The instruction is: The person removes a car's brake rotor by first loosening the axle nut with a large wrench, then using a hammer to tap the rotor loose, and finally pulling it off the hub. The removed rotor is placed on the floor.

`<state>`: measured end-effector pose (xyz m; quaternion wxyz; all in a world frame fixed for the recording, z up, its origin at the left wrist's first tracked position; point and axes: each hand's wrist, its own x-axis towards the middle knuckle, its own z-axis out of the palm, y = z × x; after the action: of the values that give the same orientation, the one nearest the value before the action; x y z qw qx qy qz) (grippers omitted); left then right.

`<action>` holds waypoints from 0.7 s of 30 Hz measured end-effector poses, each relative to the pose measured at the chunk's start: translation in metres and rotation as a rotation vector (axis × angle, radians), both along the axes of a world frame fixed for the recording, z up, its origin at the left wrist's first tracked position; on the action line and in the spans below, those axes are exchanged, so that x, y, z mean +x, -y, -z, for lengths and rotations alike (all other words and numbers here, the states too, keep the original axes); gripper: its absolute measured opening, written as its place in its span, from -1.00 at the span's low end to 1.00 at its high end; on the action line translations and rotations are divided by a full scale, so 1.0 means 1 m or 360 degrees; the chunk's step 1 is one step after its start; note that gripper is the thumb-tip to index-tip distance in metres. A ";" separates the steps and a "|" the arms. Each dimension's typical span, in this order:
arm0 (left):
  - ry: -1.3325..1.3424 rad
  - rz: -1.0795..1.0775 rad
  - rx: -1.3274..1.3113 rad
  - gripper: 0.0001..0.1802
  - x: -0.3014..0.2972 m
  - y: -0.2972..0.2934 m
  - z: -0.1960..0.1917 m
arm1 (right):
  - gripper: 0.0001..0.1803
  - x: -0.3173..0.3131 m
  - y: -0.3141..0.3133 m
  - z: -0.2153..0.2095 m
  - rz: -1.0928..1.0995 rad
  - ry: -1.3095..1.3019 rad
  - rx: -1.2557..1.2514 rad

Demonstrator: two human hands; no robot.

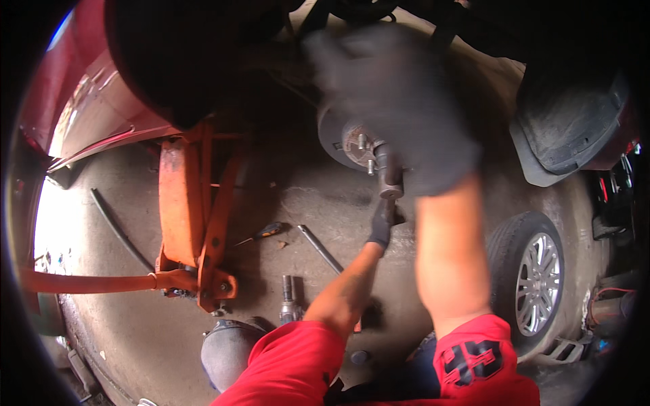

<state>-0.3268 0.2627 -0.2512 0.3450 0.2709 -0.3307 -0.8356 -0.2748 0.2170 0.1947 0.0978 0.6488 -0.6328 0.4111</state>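
Note:
My right hand [423,128] wears a grey glove and is smeared by motion, so its fingers cannot be made out. It is raised in front of a wheel hub with a brake disc [330,139], covering part of it. Studs [371,166] stick out of the hub's face. Beside them, under the right glove, is a dark metal cylinder [389,177] that looks like a socket or tool head. My left hand [382,224], in a dark glove, is lower down just below this cylinder. Its fingers are hidden, and what it holds, if anything, does not show.
An orange jack [181,210] with a long handle [101,281] stands at left beneath a red car [112,111]. On the floor lie a screwdriver [269,230], a metal bar [319,247], a dark rod [120,230] and a socketed power tool [289,301]. A wheel [497,271] stands at right.

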 end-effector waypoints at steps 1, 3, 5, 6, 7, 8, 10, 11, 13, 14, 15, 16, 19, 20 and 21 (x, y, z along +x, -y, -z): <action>-0.0253 -0.0048 0.0182 -0.51 -0.011 0.000 0.003 | -0.67 0.040 0.026 0.008 0.0015 -0.0536 -0.0114; -0.0744 0.0421 0.0767 -0.39 -0.078 -0.075 -0.086 | -0.73 0.049 0.042 0.043 0.0207 -0.0733 0.0194; -0.0916 0.0676 0.1068 -0.30 -0.088 -0.088 -0.142 | -0.75 0.068 0.053 0.057 0.0172 -0.0223 0.0552; -0.0869 0.0714 0.1132 -0.27 -0.079 -0.090 -0.156 | -0.73 0.070 0.054 0.069 0.0151 -0.0136 0.0589; -0.0833 0.0747 0.1149 -0.25 -0.071 -0.083 -0.163 | -0.71 0.068 0.052 0.072 0.0050 -0.0065 0.0472; -0.0777 0.0873 0.1017 -0.22 -0.066 -0.080 -0.164 | -0.67 0.065 0.049 0.076 -0.0051 0.0002 0.0355; -0.0667 0.1092 0.0772 -0.16 -0.050 -0.069 -0.156 | -0.58 0.056 0.028 0.068 -0.0326 0.0156 0.0084; -0.0744 0.1097 0.0745 -0.17 -0.044 -0.061 -0.148 | -0.65 0.052 0.019 0.074 -0.0459 0.0434 -0.0179; -0.0918 0.1099 0.0701 -0.18 -0.040 -0.045 -0.137 | -0.74 0.031 -0.001 0.091 -0.0445 0.0562 -0.0763; -0.0753 0.1035 0.0681 -0.25 -0.040 -0.049 -0.143 | -0.77 0.002 -0.020 0.115 -0.0158 0.0659 -0.0966; -0.0580 0.0999 0.0660 -0.32 -0.040 -0.059 -0.160 | -0.80 -0.032 -0.043 0.136 0.0145 0.0754 -0.1158; -0.0523 0.0911 0.0692 -0.38 -0.039 -0.058 -0.162 | -0.80 -0.057 -0.062 0.142 0.0435 0.1161 -0.1307; -0.0487 0.0851 0.0566 -0.49 -0.033 -0.048 -0.137 | -0.65 -0.155 -0.119 0.205 0.1598 0.1190 -0.1240; -0.0480 0.0939 0.0290 -0.46 -0.030 -0.041 -0.125 | -0.59 -0.172 -0.129 0.230 0.1856 0.1313 -0.1019; -0.0492 0.1009 0.0015 -0.44 -0.030 -0.038 -0.117 | -0.53 -0.188 -0.134 0.267 0.1649 0.1559 -0.0949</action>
<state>-0.3570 0.3003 -0.1343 0.1130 0.0267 -0.3384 -0.9338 -0.4624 0.3508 -0.0724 0.1572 -0.0397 -0.6892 0.7062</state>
